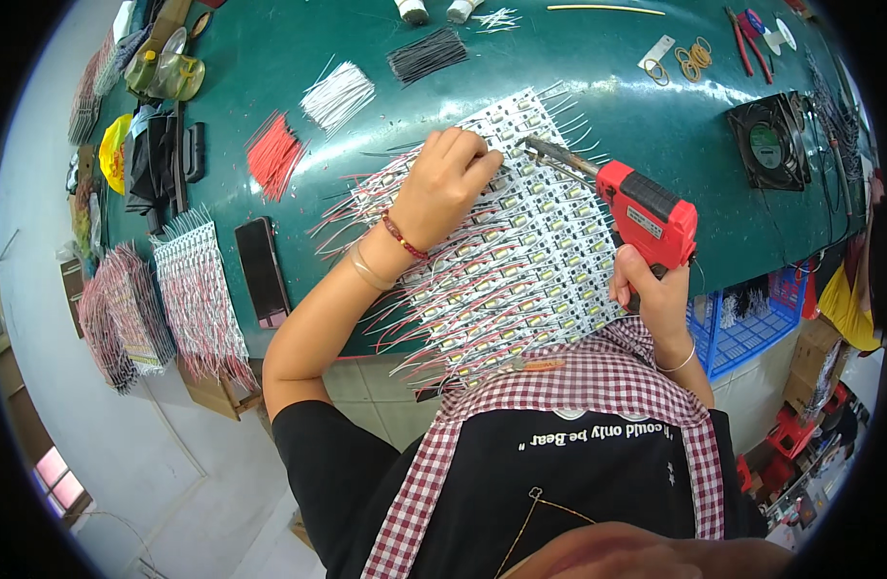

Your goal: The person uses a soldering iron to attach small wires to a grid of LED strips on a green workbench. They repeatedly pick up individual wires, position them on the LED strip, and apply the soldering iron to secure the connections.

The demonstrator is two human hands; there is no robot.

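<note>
A white panel of joined circuit boards [566, 253], set with rows of small yellowish-white parts, lies before me and reaches to my apron. Red, white and dark wires [463, 323] stick out along its left side, and dark wires fringe its far right edge. My left hand [448, 183] is closed in a pinch over the far part of the panel; its fingertips hide whatever they hold. In my right hand [655, 294] is a red and black soldering gun [646, 220], gripped by its handle. The gun's metal tip [535, 147] points left, close to my left fingertips, just over the boards.
Bundles of red wires [274, 156], white wires [338, 97] and black wires [427, 56] lie on the green table [270, 58]. A phone [261, 270] and wired panels [200, 294] sit left. At right are a black fan [769, 142], red-handled pliers [742, 48] and a blue basket [747, 338].
</note>
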